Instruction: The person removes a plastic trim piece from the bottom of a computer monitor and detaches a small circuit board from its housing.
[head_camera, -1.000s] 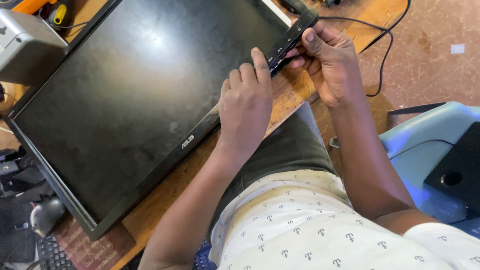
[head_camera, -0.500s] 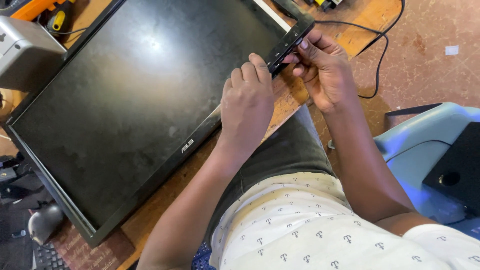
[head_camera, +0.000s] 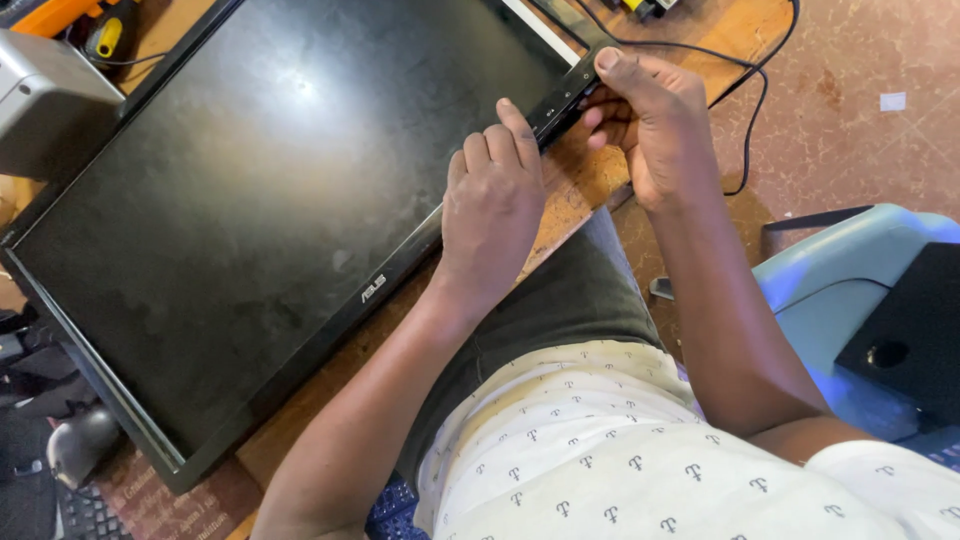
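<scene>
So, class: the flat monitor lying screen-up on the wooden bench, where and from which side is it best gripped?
Probably the monitor by its thin bottom bezel, from the near edge, where it overhangs the bench. The left hand and right hand already grip that corner.

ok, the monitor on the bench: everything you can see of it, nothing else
The monitor is a flat black panel lying screen-up and skewed on the wooden bench. Its dark screen is off, dusty and smudged, framed by a thin glossy black bezel with a small pale logo on the near edge. The left hand presses fingertips on that edge near the corner; the right hand pinches the corner's button strip. A grey box sits by its far side.
</scene>
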